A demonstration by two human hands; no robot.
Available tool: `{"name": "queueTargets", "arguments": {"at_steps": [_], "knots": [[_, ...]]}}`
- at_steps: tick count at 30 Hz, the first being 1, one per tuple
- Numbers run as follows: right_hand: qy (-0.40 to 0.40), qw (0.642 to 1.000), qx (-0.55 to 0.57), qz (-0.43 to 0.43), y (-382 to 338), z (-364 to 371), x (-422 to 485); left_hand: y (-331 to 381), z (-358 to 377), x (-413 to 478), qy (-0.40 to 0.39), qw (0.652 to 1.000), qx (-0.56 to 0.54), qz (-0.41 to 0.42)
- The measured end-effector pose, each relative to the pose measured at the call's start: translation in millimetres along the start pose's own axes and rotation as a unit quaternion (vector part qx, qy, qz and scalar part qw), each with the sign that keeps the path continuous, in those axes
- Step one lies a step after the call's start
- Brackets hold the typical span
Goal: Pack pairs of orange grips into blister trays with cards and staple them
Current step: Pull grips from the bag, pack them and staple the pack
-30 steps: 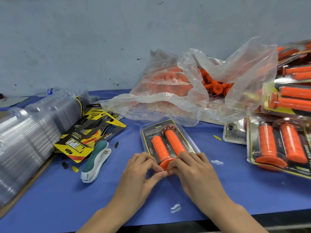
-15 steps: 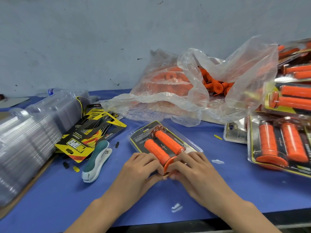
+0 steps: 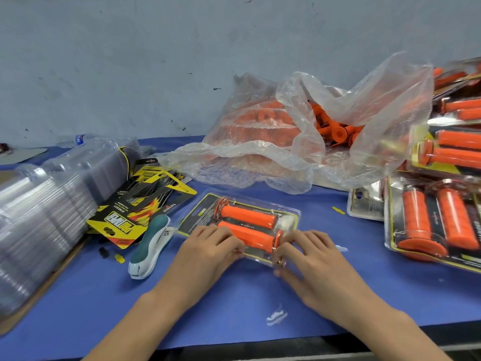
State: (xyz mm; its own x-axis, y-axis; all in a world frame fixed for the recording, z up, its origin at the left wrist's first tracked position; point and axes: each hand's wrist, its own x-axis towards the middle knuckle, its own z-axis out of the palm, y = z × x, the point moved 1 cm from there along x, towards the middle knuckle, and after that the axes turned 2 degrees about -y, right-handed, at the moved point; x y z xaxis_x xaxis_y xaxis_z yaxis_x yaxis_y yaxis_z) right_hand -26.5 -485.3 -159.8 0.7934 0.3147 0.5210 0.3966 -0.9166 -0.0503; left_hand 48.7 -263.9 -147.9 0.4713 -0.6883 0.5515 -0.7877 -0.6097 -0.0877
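Pressure along the near long edge matters most now. My left grip [image 3: 210, 246] curls over the blister pack [image 3: 200, 217] at its left half, and my right grip [image 3: 304, 254] pinches the near right corner, beside the flange of the front orange grip [image 3: 255, 235]. The pack lies flat on the bench [image 3: 234, 303], lower centre of the frame. I judge I should keep card and shell flush and squeeze evenly before reaching for the stapler [image 3: 149, 246], just left. Half a second ago the pack slanted toward the upper left; now it lies nearly crosswise, and my grips, then touching, are apart.
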Motion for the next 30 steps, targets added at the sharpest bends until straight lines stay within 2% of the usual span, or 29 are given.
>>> {"name": "queueTargets", "arguments": {"at_steps": [6,9,14,18,22,25,28,30], "knots": [[0.074,0.994,-0.078,0.024,-9,0,4,22,1,1,0.028,0.999,-0.005,0.027],[0.073,0.993,-0.087,0.040,5,-5,1,9,0,-4,0.025,0.999,0.025,0.026],[0.072,0.987,-0.097,0.105,34,-14,-3,-32,-7,-17,0.016,0.999,0.028,-0.030],[0.068,0.988,-0.101,0.096,35,-10,-4,-40,-4,-21,0.001,0.999,0.007,-0.048],[0.070,0.991,-0.089,0.066,32,-6,-3,-47,-6,-23,-0.011,0.998,0.002,-0.060],[0.062,0.996,-0.038,0.060,36,-8,-5,-52,-8,-25,-0.012,0.997,-0.001,-0.081],[0.037,0.992,0.001,0.119,46,-13,-10,-59,-9,-29,-0.018,0.994,-0.013,-0.106],[0.000,0.982,0.072,0.172,50,-11,-15,-61,-10,-30,-0.027,0.993,-0.011,-0.115]]}}
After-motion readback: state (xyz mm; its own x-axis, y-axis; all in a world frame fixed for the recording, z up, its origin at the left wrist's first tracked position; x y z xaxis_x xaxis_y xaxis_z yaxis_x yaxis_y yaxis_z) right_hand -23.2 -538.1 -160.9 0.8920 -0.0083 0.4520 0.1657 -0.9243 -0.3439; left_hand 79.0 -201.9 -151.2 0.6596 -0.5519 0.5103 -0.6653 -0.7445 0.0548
